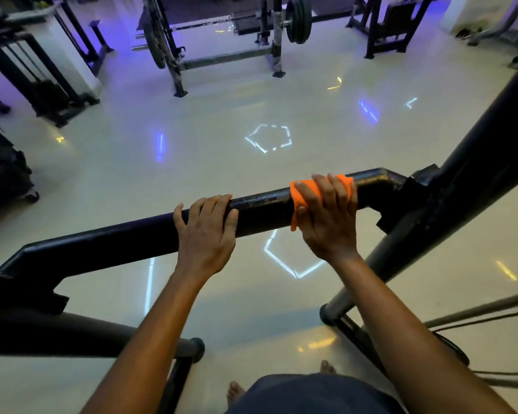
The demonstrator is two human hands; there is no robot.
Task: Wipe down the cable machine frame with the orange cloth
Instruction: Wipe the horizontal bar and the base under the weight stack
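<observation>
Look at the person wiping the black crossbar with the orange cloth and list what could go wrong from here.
1. The right hand presses the orange cloth near the welded bracket; sliding further right could knock the fingers against its edges.
2. The crossbar looks worn between the hands, so rough metal might snag the cloth.
3. Bare feet stand on a glossy floor, so leaning in could cause a slip.

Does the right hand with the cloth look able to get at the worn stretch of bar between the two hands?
Probably yes. The right hand presses the orange cloth just right of it, nothing lies between, and the left hand grips farther left.
</observation>
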